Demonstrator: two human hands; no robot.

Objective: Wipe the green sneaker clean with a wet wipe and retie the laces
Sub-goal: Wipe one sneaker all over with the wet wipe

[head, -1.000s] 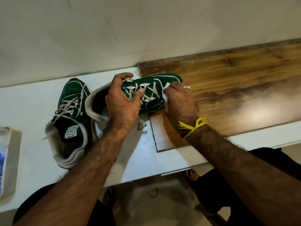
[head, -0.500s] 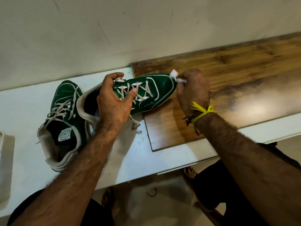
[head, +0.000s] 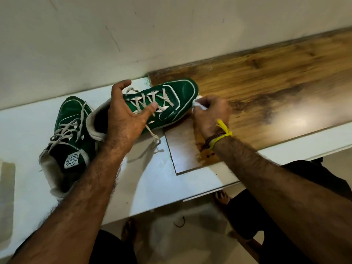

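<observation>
White counter [head: 144,180] runs along a pale wall [head: 133,35], with a wood board [head: 266,88] on its right part. On it lie 2 green sneakers. The left hand [head: 123,119] grips the near sneaker [head: 171,100] across its laces [head: 152,101], toe tilted up over the board. The right hand [head: 211,113] pinches a wipe [head: 198,105] at the toe's side. The other sneaker [head: 70,130] lies just left.
</observation>
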